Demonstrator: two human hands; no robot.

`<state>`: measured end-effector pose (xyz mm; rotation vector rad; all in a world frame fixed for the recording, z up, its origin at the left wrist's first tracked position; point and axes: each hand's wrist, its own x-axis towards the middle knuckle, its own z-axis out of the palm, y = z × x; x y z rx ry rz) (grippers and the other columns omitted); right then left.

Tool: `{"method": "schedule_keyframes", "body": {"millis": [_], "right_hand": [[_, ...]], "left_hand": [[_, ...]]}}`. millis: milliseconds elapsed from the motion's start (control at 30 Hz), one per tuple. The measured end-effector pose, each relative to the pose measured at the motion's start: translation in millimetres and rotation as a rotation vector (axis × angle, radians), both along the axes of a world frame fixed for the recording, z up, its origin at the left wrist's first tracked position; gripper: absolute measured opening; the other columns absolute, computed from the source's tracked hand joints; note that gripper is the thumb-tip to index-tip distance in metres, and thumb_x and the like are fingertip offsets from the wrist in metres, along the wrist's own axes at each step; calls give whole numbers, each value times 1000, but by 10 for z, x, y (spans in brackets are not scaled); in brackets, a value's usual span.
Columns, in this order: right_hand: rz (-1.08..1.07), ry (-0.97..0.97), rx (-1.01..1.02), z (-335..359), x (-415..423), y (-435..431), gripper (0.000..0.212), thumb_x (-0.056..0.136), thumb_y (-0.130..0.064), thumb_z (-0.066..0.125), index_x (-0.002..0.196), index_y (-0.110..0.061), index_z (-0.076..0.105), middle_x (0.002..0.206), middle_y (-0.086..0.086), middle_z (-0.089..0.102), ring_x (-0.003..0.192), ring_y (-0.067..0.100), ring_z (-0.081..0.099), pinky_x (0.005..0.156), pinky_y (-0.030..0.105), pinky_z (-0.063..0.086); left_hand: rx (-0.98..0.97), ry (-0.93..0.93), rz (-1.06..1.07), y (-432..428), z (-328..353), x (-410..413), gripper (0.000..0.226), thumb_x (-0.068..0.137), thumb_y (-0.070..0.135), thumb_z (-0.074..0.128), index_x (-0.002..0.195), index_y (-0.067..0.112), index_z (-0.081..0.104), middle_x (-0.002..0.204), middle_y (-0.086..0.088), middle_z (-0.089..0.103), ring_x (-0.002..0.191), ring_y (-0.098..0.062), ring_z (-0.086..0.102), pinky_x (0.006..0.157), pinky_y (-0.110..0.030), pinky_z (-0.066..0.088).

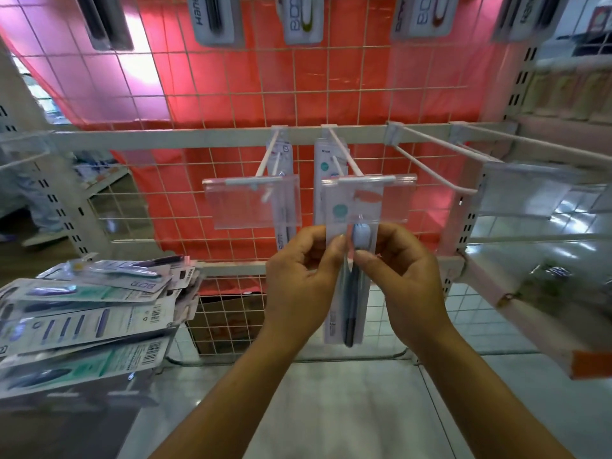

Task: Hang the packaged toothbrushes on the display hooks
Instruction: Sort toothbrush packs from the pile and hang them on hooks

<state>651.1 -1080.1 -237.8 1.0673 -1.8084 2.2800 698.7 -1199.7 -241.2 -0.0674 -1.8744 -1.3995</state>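
A packaged toothbrush (350, 303) with a pale blue head hangs upright between both hands, its top reaching up behind the clear label holder (394, 200) of the middle display hook (344, 154). My left hand (298, 276) pinches the pack's left edge and my right hand (400, 273) pinches its right edge near the brush head. Other packs (323, 180) hang further back on that same hook. The hook to the left (268, 154) carries a pack (285, 207) too.
A heap of several toothbrush packs (82, 313) lies on a surface at the lower left. Two bare hooks (430, 167) stick out to the right. More packs (301, 18) hang along the top of the wire grid (231, 94). A cardboard box (228, 319) sits behind the lower mesh.
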Motion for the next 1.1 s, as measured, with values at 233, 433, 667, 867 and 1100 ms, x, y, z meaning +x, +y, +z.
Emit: {"method": "schedule_keyframes", "body": {"millis": [233, 433, 667, 867, 1100], "right_hand": [[6, 26, 13, -99, -154, -27, 27, 83, -24, 68, 109, -24, 62, 100, -3, 70, 92, 11, 68, 73, 20, 55], [19, 73, -2, -162, -263, -49, 26, 89, -13, 61, 109, -28, 61, 104, 2, 68, 92, 10, 67, 72, 21, 55], [12, 151, 15, -149, -395, -81, 23, 92, -10, 58, 111, -22, 60, 103, 0, 68, 92, 10, 68, 73, 22, 56], [13, 172, 51, -180, -605, -234, 26, 95, -11, 56, 120, -17, 54, 110, -2, 66, 96, 2, 67, 74, 17, 54], [-73, 188, 84, -184, -913, -463, 25, 96, -13, 57, 120, -18, 52, 106, -5, 66, 91, 1, 66, 74, 15, 53]], "left_hand": [[-49, 19, 24, -35, -101, -128, 15, 91, 38, 56, 100, 30, 63, 85, 11, 69, 82, -8, 68, 68, -21, 57], [-48, 37, 57, -46, -154, -222, 10, 93, 33, 57, 95, 28, 65, 85, 1, 70, 80, -18, 68, 69, -40, 59], [-72, 28, 83, -87, -156, -359, 19, 96, 27, 56, 103, 13, 67, 90, 1, 71, 83, -11, 68, 72, -33, 60], [-138, -9, 121, -216, -152, -515, 23, 96, 29, 57, 110, 14, 68, 95, 5, 72, 86, -7, 68, 74, -22, 57], [-203, -51, 280, -365, -123, -794, 27, 97, 29, 58, 116, 12, 66, 100, 4, 71, 88, -10, 66, 75, -21, 55]]}}
